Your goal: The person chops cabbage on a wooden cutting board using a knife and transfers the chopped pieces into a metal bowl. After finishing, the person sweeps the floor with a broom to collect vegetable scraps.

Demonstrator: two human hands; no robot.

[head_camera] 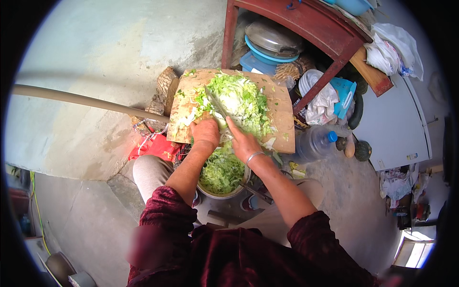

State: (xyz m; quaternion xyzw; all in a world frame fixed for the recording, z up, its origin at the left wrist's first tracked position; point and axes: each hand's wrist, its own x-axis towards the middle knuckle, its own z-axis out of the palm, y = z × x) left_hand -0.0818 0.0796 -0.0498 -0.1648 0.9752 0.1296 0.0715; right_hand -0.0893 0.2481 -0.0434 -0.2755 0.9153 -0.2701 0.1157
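A wooden cutting board (283,107) lies before me, with a heap of chopped leafy cabbage (242,93) on its middle and right. My right hand (244,141), with a bracelet at the wrist, grips a kitchen knife (216,102); its handle is hidden in the hand, and the blade points up and left across the cabbage. My left hand (206,132) rests with fingers bent on cabbage pieces just left of the knife; its fingertips are hidden. Below the board's near edge, between my knees, stands a round metal basin (218,195) filled with shredded cabbage (222,172).
A red wooden table (297,18) stands behind at the right, with a lidded pan (274,36) under it. A large plastic bottle (312,143) and squashes (363,150) are on the right. Split logs (165,89), a long pole (89,102) and a red bag (156,147) are left.
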